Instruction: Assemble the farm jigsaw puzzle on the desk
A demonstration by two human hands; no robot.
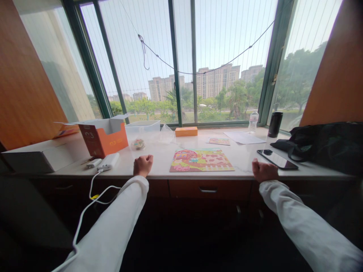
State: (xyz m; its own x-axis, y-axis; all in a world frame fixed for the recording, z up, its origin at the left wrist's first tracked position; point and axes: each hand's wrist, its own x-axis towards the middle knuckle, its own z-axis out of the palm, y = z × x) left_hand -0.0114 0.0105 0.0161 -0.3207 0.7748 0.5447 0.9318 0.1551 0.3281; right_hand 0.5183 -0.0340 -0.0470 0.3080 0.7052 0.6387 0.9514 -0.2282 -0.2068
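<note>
My left hand (143, 165) rests on the white tabletop (159, 160) near its front edge, curled into a fist with nothing showing in it. Between my two hands, closer to the left one, lies a flat farm-picture board (202, 160) with a red barn, a pink pig and a brown-patched cow. My right hand (264, 170) is also a fist on the table edge, right of the board, and no object shows in it. Just beyond that hand lies a black smartphone (276, 159), apart from the fingers as far as I can see.
Leftward stand an orange box (106, 138), a white power strip (109, 161) with a hanging cable, and a small bag of pieces (138, 144). Behind are a clear bin (143, 127), an orange carton (186, 131), a small picture card (218, 141), paper (244, 137), a bottle (253, 121) and a black tumbler (275, 124).
</note>
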